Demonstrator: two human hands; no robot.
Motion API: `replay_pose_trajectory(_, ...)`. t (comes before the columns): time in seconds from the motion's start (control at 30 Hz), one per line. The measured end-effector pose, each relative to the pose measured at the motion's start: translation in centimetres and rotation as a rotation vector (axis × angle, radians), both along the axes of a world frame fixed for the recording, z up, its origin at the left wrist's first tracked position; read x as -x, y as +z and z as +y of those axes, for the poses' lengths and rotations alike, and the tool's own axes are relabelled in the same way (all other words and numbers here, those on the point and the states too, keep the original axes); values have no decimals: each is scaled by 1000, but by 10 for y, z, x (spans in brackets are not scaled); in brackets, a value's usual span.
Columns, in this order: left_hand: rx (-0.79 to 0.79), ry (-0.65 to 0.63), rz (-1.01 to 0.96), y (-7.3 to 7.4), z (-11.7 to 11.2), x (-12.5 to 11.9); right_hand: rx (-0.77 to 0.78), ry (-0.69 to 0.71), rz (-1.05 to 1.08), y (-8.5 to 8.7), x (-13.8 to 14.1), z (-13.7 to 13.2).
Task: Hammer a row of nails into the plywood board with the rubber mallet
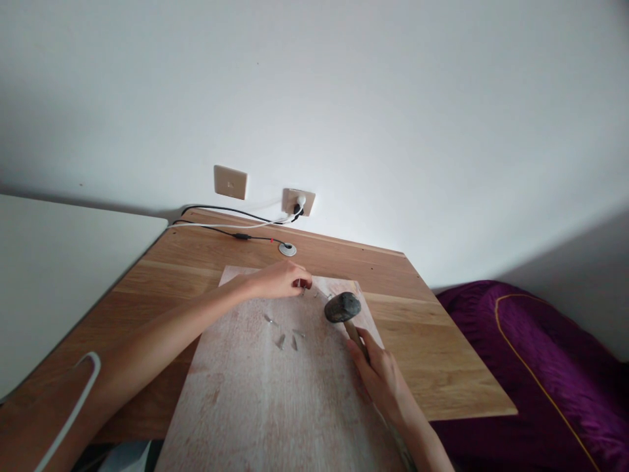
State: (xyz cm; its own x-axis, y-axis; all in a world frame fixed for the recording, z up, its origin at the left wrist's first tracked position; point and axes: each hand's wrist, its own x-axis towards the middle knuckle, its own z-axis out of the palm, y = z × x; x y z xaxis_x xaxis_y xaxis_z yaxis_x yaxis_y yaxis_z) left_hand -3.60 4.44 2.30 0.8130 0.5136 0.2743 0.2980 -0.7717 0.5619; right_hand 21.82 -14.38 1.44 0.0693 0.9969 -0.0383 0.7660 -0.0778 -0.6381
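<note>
My right hand (376,367) is wrapped round the wooden handle of a mallet (343,307) with a dark, worn head, raised over the right side of a pale wooden board (246,393). Near the board's far edge, my left hand (285,278) pinches a small nail (303,289), its point toward the wood. Just right of those fingers, one or two more small nails (316,294) seem to stand in the board, partly behind the mallet head. Several loose nails (295,342) lie on the board nearer to me.
Under the board is a wooden desk (432,347). Black and white cables (230,225) run along its back to a wall socket (299,200), by a round cable hole (287,249). A white panel (73,262) stands left; purple fabric (535,367) lies right. A white cord (73,410) crosses my left arm.
</note>
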Motion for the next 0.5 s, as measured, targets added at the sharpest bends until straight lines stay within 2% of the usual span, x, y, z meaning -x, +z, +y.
replay_pose_trajectory(0.5,-4,-19,26,0,-1,0,-45,-19,1,-4,-2,-2)
